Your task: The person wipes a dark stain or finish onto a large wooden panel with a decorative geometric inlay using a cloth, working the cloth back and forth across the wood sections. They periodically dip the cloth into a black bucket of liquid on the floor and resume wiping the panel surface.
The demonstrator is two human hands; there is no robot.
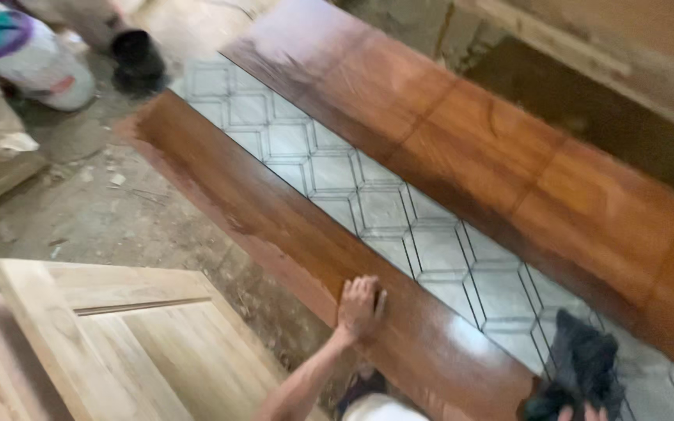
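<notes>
From the head view, two long stained boards lie side by side on a floor of pale hexagon-pattern tiles (384,206): a darker near board (290,234) and a glossier, redder far board (509,156), with a strip of tile showing between them. One dark cloth (583,366) is in sight, bunched at the lower right edge. One unstained panelled door (118,343) lies at the lower left, and one white pail (29,54) with a purple band stands at the upper left, a black cylinder (138,54) just beside it.

The left hand (359,308) lies flat on the near board, fingers spread loosely over its near edge, the grip wide and closed on nothing. The right hand (583,412) shows only as fingertips at the bottom edge, bunched into the dark cloth, which rests over the tiles beyond the near board's end, well apart from the left hand.
</notes>
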